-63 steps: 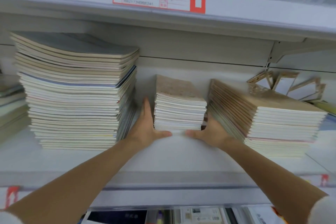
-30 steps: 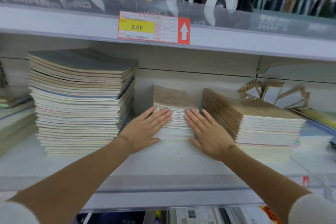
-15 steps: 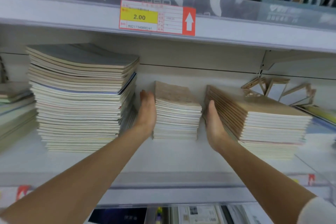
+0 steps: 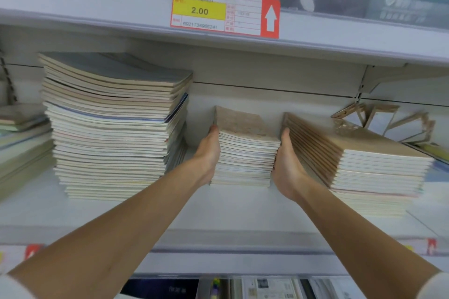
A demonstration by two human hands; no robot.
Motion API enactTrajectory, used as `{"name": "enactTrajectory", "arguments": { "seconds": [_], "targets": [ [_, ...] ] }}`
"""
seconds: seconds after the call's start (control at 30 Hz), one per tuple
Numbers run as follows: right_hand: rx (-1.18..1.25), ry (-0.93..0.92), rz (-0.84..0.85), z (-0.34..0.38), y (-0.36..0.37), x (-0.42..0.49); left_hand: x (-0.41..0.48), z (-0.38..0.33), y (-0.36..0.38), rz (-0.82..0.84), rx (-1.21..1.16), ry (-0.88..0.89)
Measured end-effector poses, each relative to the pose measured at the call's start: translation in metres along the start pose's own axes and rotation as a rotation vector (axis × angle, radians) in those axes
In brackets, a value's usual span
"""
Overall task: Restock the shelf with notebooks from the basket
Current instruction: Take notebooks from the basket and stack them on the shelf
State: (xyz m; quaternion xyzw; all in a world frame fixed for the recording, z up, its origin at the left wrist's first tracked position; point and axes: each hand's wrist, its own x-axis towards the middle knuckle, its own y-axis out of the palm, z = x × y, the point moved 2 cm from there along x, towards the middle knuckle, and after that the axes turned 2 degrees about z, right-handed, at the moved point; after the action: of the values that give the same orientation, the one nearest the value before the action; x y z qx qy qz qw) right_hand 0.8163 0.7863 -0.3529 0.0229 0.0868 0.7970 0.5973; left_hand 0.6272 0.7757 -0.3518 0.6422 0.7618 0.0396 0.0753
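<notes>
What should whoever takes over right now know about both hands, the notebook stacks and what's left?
Left hand: open, flat against the left side of the middle stack.
Right hand: open, flat against its right side.
The middle stack sits on the shelf, between the tall stack and the tan stack.
Done: the middle stack is placed and looks squared.
Left: let go and fetch more notebooks. The basket is out of view, so what remains is unknown.

on the shelf (image 4: 230, 209) the small notebook stack (image 4: 245, 153) sits between a tall stack (image 4: 114, 128) on its left and a wider stack (image 4: 379, 170) on its right. my left hand (image 4: 209, 153) lies against its left side, my right hand (image 4: 286, 165) against its right.
</notes>
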Motion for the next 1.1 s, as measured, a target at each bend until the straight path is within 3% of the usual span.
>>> {"name": "enactTrajectory", "arguments": {
  "seconds": [0.13,0.27,0.37,0.53,0.7,1.1],
  "targets": [
    [-0.064,-0.007,0.004,-0.001,0.003,-0.001,-0.015,-0.009,0.007,-0.02,-0.007,-0.018],
    [-0.083,-0.012,0.067,0.008,0.003,-0.013,-0.032,-0.015,0.011,0.097,-0.017,0.018],
    [-0.198,-0.078,0.058,0.01,-0.006,-0.024,-0.042,-0.009,0.003,0.051,0.213,0.111],
    [-0.693,-0.066,-0.044,-0.013,-0.035,-0.041,-0.037,0.028,-0.035,0.043,0.734,0.187],
    [-1.087,-0.058,-0.056,-0.034,-0.042,-0.018,-0.024,0.042,-0.035,0.025,0.888,0.28],
    [-1.039,-0.066,-0.073,-0.028,-0.038,-0.007,-0.011,0.045,-0.042,0.014,0.898,0.299]
  ]
}}
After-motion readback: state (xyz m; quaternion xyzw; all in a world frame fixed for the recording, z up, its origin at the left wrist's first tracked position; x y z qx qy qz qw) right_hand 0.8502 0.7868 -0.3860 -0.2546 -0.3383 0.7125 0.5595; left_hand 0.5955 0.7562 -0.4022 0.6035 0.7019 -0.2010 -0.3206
